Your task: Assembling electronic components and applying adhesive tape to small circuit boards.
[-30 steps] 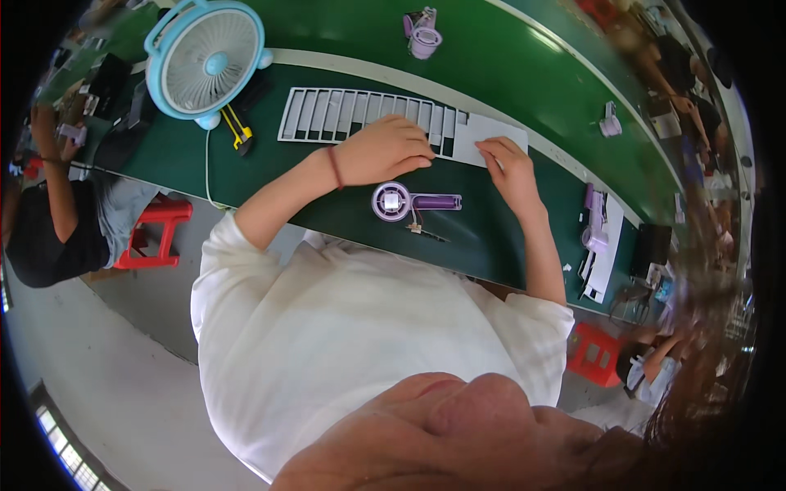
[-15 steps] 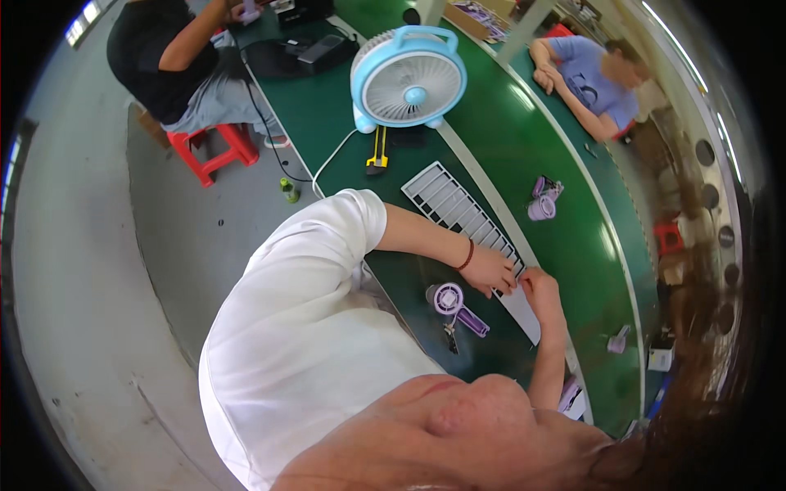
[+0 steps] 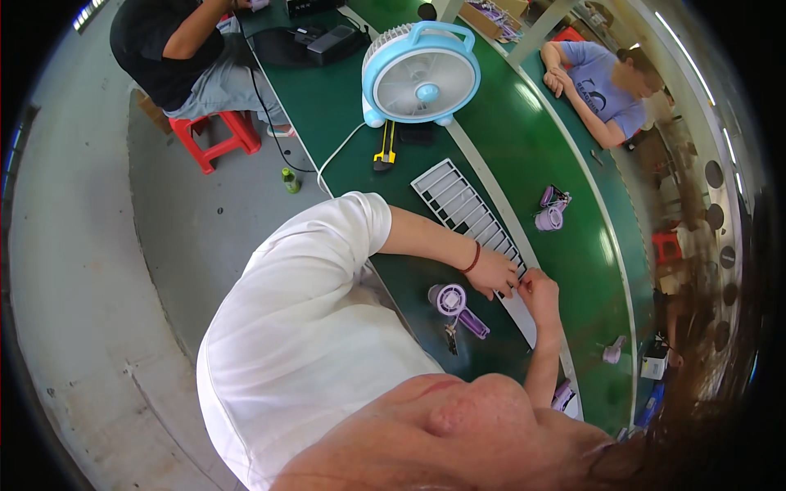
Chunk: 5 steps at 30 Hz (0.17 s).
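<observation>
A long, flat white strip [image 3: 458, 199] with a ladder-like grid of grey and dark cells lies slantwise on the green table. My left hand [image 3: 494, 273], a dark red beaded bracelet at its wrist, rests on the lower part of the strip with its fingers apart. Against its fingertips, my right hand [image 3: 541, 296] is closed in a pinch at the strip's edge. Whatever is between those fingers is too small to make out. Close below my left hand lies a purple and white handheld fan [image 3: 452, 300], its handle lying open and dark wiring beside it.
A blue and white desk fan [image 3: 426, 82] stands beyond the strip, with a yellow and black utility knife [image 3: 384, 155] before it. Purple fan parts [image 3: 549, 218] lie on the green surface to the right. Two people sit at the tables, one on a red stool [image 3: 214, 141].
The view has shifted slightly. Both hands stay together at the lower part of the strip, with only small finger movement.
</observation>
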{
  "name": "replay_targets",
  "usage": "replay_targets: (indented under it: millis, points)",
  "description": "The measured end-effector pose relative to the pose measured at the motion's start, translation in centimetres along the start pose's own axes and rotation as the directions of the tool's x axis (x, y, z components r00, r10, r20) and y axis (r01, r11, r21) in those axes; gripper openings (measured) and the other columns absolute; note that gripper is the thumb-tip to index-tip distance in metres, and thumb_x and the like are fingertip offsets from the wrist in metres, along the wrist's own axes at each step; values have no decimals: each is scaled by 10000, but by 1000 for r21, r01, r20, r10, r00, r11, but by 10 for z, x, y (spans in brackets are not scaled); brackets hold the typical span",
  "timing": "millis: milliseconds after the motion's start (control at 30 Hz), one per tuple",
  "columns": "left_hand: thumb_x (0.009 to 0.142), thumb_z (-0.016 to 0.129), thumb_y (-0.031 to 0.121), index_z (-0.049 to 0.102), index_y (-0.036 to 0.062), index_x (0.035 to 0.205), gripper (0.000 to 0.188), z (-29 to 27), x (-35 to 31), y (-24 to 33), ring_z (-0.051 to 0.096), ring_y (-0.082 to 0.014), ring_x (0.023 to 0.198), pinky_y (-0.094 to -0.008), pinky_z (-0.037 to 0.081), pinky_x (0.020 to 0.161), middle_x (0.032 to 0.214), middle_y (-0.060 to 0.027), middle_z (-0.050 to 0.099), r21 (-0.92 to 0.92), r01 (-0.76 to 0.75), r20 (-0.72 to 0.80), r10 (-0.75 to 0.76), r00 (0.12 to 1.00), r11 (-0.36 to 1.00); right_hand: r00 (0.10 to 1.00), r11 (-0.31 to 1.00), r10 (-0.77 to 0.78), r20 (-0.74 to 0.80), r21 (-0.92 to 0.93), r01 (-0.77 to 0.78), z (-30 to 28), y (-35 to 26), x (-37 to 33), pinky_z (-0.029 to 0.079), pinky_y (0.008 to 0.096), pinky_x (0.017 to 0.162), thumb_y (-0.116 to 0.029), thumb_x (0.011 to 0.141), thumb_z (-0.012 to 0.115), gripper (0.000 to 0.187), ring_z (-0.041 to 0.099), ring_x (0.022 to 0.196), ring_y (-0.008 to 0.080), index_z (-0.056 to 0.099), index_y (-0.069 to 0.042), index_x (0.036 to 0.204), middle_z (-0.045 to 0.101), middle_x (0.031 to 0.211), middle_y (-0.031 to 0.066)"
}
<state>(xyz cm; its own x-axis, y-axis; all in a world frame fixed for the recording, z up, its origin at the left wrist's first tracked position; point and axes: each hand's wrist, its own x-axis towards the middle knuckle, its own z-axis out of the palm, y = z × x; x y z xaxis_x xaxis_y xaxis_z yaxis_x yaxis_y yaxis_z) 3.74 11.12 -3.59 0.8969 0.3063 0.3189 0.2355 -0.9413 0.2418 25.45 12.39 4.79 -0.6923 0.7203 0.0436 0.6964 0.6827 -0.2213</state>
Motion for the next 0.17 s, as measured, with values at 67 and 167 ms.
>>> replay_targets:
  millis: [67,167]
  points:
    - [882,786,317,668,125,1345,515,2,0,0,537,-318,1267,-454,493,1024,1453,-111,570,5,-6,-13,6,1000,1000,997,995,77,-10,65,-76,8,14,-2,547,468,675,-74,794,769,160,697,735,373,622,-26,834,688,830,164]
    - [886,783,313,660,136,1356,517,-3,2,4,533,-320,1273,-462,492,1027,1465,-136,560,13,-4,14,4,1000,1000,952,914,302,-42,296,-277,18,32,-7,571,461,702,-82,848,765,135,761,780,275,644,-36,888,738,868,163]
